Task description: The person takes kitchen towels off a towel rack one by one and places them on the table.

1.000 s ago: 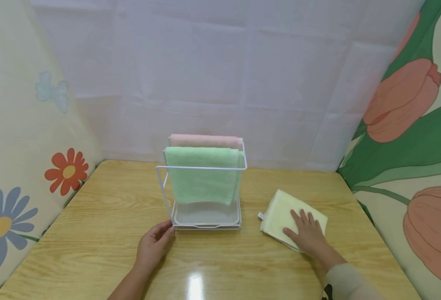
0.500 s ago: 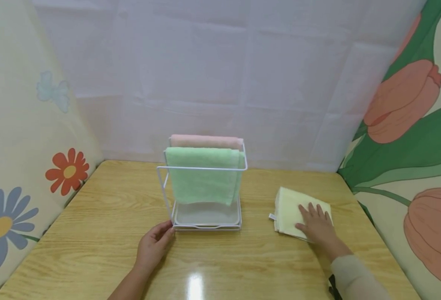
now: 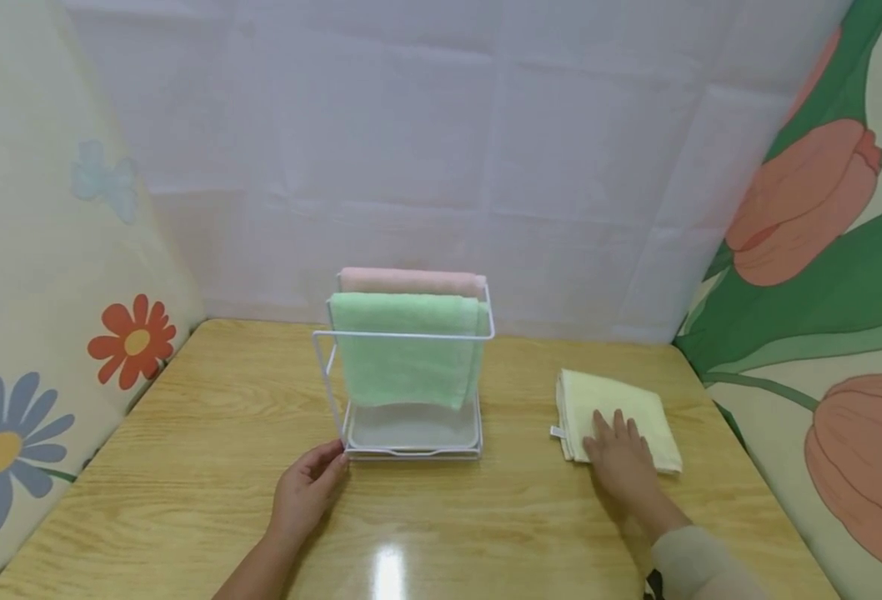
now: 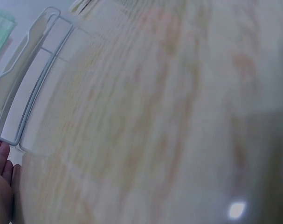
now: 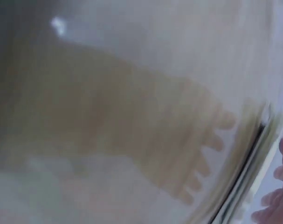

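Observation:
A white wire towel rack (image 3: pixel 403 337) stands mid-table. A green towel (image 3: pixel 411 354) hangs over one of its bars, with a pink towel (image 3: pixel 411 281) behind it. My left hand (image 3: pixel 302 493) holds the rack's front left corner between thumb and fingers; in the left wrist view the fingers (image 4: pixel 1 158) meet the wire base (image 4: pixel 27 109). To the right lies a folded yellow towel (image 3: pixel 613 396), its small white tag on the left side. My right hand (image 3: pixel 624 467) rests on the towel's near part with fingers spread. In the right wrist view the towel's layered edge (image 5: pixel 248 177) shows beside the fingers.
A pale tray (image 3: pixel 414 427) sits in the rack's base. The wooden table (image 3: pixel 208 433) runs back to a white sheet (image 3: pixel 411 150). Flower-printed panels (image 3: pixel 854 333) border both sides.
The yellow towel has shifted right and turned to lie straighter. My right hand first moved right with it, then drew back toward its near edge. My left hand and the rack have stayed put.

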Motion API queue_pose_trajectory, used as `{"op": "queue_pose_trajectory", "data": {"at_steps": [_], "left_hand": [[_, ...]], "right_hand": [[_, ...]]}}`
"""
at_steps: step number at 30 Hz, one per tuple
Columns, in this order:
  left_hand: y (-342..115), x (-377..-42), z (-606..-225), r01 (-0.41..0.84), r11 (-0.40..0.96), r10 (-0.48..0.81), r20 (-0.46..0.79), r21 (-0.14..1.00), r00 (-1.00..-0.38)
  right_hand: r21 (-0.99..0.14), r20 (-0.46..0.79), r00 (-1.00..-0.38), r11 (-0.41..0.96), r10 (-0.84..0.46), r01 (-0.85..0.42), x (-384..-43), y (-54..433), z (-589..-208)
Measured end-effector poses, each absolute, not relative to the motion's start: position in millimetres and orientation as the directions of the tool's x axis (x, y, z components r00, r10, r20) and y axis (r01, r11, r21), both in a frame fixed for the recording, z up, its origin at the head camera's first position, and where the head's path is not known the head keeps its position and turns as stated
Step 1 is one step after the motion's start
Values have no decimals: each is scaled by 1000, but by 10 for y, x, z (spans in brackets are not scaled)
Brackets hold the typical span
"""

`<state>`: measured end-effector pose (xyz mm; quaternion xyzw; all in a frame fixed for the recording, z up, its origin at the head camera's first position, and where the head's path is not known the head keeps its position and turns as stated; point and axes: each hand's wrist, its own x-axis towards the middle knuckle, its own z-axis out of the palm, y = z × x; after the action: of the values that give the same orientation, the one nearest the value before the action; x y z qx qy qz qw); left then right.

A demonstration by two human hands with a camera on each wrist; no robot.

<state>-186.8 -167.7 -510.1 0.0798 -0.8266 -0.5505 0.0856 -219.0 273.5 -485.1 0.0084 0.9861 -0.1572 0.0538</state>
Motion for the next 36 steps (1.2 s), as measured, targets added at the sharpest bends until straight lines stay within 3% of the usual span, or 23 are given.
{"op": "queue_pose_trajectory", "data": {"at_steps": [5,16,23,36], "left_hand": [[-1681,-1879,-5086,-35,390,-223,58,920,-973],[-1675,-1886,-5083,-50,380,-227,41,924,-973],[-1673,-1887,-5087,-43,368,-227,45,929,-973],[-1673,-1870,-5102,-54,369,-231,36,928,-972]], "right_hand": [[-345,-108,-993,938,-50,-10,-2064,2434,-4844],[-357,-228,-973,927,31,113,-1957,2138,-4880],[-371,-228,-973,922,23,109,-2111,2347,-4920],[-366,-195,-977,930,-91,-14,-2385,2960,-4901]]}}
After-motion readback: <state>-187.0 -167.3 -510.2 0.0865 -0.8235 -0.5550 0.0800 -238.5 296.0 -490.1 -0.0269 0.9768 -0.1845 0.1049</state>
